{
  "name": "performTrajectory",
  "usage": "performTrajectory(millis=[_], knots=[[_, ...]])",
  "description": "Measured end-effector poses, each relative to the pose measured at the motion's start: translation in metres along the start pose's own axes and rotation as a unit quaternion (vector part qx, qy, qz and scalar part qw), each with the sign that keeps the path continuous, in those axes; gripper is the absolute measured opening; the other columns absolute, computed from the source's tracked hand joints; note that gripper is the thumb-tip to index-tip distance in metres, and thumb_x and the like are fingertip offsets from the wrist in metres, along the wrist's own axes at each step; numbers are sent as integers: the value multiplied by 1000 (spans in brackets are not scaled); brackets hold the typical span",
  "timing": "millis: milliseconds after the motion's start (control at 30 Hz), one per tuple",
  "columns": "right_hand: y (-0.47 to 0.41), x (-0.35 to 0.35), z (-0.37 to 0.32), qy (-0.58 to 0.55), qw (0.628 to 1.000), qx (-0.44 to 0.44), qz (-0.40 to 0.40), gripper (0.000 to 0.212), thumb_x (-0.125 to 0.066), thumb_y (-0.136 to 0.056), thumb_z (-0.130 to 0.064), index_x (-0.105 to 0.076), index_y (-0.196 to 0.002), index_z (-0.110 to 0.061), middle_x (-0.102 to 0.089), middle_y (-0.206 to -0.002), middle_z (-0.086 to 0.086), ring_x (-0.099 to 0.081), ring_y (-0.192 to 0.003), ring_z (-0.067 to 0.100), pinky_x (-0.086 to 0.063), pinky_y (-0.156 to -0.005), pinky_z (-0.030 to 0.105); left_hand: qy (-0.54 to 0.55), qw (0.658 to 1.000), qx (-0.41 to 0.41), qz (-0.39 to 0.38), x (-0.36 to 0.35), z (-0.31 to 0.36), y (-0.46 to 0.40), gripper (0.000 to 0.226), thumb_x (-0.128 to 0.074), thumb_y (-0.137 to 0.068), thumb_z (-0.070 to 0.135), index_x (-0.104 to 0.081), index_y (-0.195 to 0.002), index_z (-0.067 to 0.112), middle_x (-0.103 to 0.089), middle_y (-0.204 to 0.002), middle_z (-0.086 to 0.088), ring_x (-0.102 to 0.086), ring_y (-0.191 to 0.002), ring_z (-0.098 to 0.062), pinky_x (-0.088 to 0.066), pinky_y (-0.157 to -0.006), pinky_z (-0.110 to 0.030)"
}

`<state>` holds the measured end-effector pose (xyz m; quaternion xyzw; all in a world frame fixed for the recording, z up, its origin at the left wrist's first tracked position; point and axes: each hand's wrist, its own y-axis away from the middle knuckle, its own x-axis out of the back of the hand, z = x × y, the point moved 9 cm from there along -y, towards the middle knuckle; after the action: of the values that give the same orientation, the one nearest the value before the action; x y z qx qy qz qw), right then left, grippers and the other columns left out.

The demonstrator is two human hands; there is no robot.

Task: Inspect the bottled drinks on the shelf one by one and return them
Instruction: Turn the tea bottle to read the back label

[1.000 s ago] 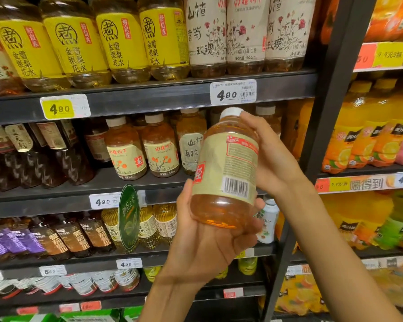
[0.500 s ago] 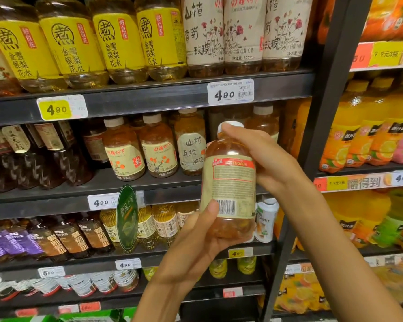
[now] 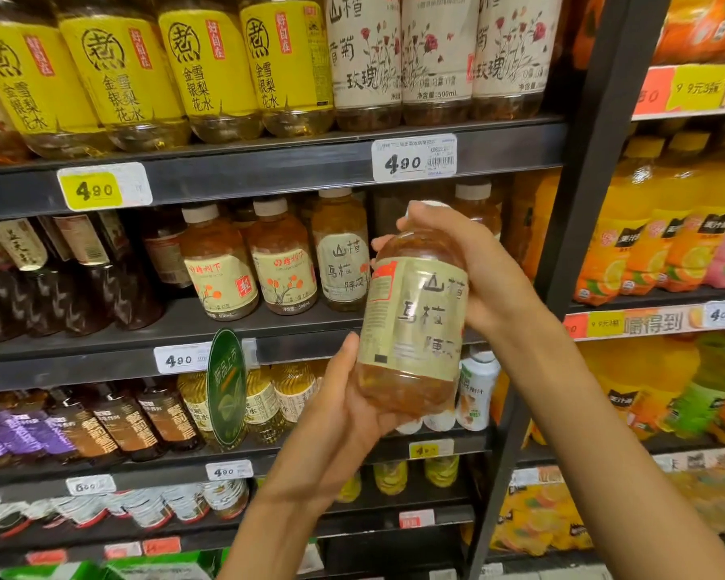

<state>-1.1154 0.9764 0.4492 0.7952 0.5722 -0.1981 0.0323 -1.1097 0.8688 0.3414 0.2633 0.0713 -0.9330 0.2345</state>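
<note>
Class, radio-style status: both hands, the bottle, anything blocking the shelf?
Left hand cupping base, right hand gripping the top. Amber bottle upright, front label showing. Shelf gap behind unobstructed.

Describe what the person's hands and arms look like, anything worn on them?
Both forearms are bare as far as the picture shows, with no sleeves in view. The left hand and right hand wear no gloves, and no watch, bracelet or ring shows on the visible parts. Fingernails look short and unpainted.
</note>
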Motion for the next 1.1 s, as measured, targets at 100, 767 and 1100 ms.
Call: performTrajectory(millis=[100,767,1100], knots=[[-2,7,6,110,993,-16,36,19,-65,-87,-30,-65,-94,-12,-70,-104,22,-69,-96,31,-56,-85,39,-56,998,-41,6,-3,-2,4,74,-64,-79,61,-46,-139,21,-59,-132,-14,-55,-122,-35,-51,-95,-44],[6,-4,80,-33,970,-233,-63,26,-59,-81,-27,-65,-85,-2,-66,-92,19,-61,-91,31,-48,-91,40,79,986,93,-116,-41,-23,19,65,-66,-82,55,-61,-126,7,-62,-123,-23,-60,-114,-35,-50,-95,-40],[4,-8,52,-30,985,-120,-117,21,-64,-79,-23,-64,-91,-6,-73,-83,16,-71,-80,28,-58,-72,35,11,995,64,-77,-22,-25,15,66,-78,-76,29,-51,-132,6,-58,-129,-23,-57,-118,-38,-48,-99,-47]])
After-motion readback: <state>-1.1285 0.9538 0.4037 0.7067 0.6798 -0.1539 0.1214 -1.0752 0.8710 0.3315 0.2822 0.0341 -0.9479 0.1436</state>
